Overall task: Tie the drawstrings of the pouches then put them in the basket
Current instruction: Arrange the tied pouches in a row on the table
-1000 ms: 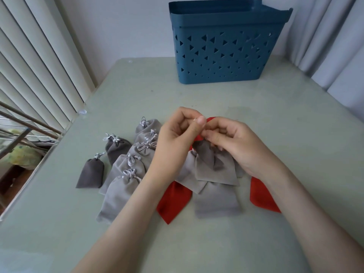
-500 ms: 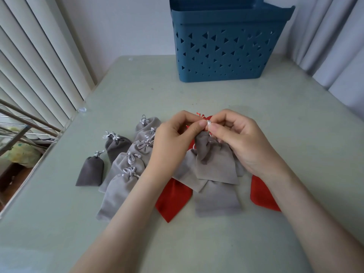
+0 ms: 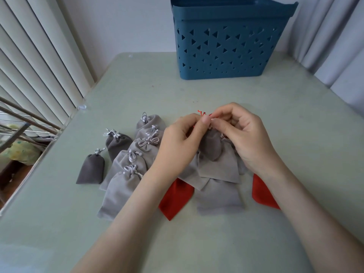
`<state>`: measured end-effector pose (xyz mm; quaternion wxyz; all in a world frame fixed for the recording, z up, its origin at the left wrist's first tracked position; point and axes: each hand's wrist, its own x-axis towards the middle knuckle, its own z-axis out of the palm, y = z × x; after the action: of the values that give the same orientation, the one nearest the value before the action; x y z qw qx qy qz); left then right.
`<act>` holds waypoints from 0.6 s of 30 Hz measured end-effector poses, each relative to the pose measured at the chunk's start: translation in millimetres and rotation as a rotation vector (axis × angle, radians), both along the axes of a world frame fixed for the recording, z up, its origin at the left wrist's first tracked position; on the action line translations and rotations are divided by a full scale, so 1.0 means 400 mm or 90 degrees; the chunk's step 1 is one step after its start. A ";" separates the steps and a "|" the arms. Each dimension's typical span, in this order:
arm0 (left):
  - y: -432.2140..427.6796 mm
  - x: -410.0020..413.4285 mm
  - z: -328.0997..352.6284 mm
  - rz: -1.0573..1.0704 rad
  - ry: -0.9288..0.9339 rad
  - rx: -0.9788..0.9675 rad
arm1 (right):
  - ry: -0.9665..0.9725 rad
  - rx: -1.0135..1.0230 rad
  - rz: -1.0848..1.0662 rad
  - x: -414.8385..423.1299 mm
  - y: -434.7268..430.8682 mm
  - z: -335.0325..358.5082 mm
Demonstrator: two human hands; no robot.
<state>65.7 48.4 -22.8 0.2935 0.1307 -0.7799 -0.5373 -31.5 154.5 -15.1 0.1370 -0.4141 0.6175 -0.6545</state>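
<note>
So that its mouth can be tied, the left hand [image 3: 177, 143] and right hand [image 3: 251, 138] each pinch the grey pouch's [image 3: 215, 156] neck over the bench [image 3: 295, 134] pile, well short of the basket [image 3: 226, 46].

The fingertips of the left hand [image 3: 177, 146] and the right hand [image 3: 250, 138] met over the neck of the grey pouch [image 3: 216, 160] and covered its drawstring, so whether a knot had formed could not be told. At twelve o'clock from the fingers a red cord [image 3: 201, 113] stuck up; its pouch lay hidden behind the hands. At six o'clock a red pouch [image 3: 175, 198] showed only its lower end, and at four o'clock a second red pouch [image 3: 262, 192] lay partly under the right wrist. The basket [image 3: 226, 46], at twelve o'clock on the table [image 3: 295, 134], lost its top to the upper edge — its inside was out of sight. Both forearms ran off the lower edge.
</note>
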 end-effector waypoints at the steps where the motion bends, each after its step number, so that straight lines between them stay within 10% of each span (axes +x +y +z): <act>1: 0.001 0.001 0.001 -0.009 0.000 0.003 | -0.002 -0.004 -0.006 -0.001 -0.001 0.000; 10: -0.011 -0.005 -0.007 -0.067 -0.085 -0.021 | 0.067 0.027 -0.005 0.004 0.001 0.005; 18: -0.008 -0.001 0.016 -0.014 0.048 0.227 | 0.101 0.165 -0.019 -0.018 0.016 0.003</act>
<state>65.4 45.1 -16.2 0.2885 0.1516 -0.6622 -0.6748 -38.9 160.9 -13.8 0.1307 -0.4341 0.7119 -0.5364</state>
